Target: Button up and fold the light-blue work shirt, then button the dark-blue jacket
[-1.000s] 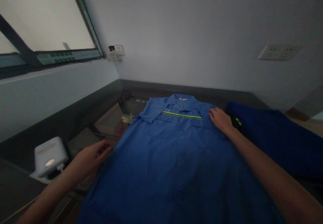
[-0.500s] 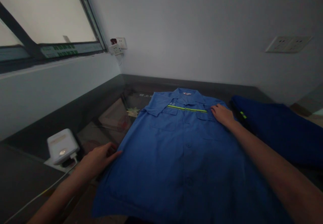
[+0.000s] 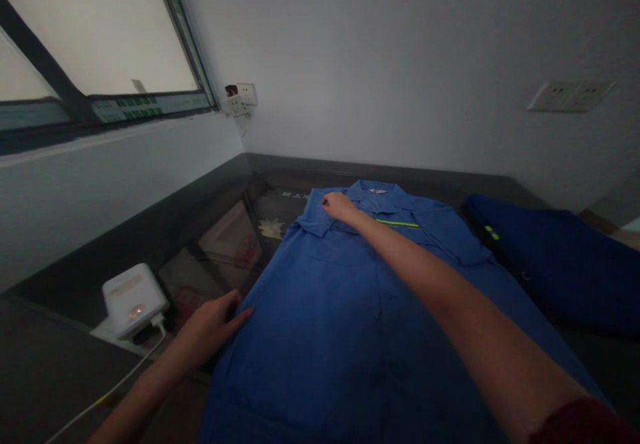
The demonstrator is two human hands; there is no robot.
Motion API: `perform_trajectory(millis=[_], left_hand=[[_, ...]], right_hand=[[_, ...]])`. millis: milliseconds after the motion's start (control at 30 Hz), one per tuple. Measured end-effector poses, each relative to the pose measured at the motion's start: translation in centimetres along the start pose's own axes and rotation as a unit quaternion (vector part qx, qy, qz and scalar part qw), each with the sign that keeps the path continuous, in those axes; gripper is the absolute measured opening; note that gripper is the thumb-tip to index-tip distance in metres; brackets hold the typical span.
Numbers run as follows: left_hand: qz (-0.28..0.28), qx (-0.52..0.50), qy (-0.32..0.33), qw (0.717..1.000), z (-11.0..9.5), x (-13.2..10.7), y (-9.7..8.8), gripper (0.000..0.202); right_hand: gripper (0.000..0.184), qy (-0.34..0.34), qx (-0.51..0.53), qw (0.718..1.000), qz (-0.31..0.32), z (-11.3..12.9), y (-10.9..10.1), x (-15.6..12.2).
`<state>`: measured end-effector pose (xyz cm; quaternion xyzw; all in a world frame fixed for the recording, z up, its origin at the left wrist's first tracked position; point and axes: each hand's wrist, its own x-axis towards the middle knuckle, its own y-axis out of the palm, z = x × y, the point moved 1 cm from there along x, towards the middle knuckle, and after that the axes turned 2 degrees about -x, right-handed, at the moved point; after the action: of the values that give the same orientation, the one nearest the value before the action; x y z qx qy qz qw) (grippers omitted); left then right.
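Observation:
A blue work shirt (image 3: 330, 324) with a yellow-green reflective stripe lies face up on a dark table, collar toward the far wall. My right hand (image 3: 339, 206) reaches across the shirt and rests on its left shoulder beside the collar, fingers curled on the cloth. My left hand (image 3: 213, 327) lies at the shirt's left edge near the hem, fingers stretched out flat against the fabric and the table.
A dark blue folded garment (image 3: 550, 257) lies to the right of the shirt. A white device (image 3: 134, 299) with a cable sits at the left on the table (image 3: 215, 251). Wall sockets (image 3: 570, 95) and a window (image 3: 95, 37) are behind.
My right hand has moved from the shirt's right shoulder across the chest to its left shoulder. My left hand has stayed at the left edge. The view shifted slightly.

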<state>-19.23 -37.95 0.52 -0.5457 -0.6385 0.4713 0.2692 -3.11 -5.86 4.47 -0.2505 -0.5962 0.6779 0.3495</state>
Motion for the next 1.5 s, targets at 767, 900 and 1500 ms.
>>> perform_trajectory(millis=[767, 900, 1500], left_hand=[[0.087, -0.213, 0.040, 0.972, 0.7, -0.9, 0.9, 0.031], [0.112, -0.234, 0.046, 0.965, -0.1, -1.4, 0.4, 0.033], [0.251, -0.162, 0.176, 0.938, -16.2, -4.3, -3.4, 0.020]], right_hand=[[0.038, 0.033, -0.026, 0.999, -0.002, 5.3, 4.4, 5.4], [0.034, 0.057, 0.006, 0.998, 0.002, 4.0, 4.3, 5.8], [0.037, 0.126, 0.251, 0.958, -0.055, -5.1, -2.5, 3.2]])
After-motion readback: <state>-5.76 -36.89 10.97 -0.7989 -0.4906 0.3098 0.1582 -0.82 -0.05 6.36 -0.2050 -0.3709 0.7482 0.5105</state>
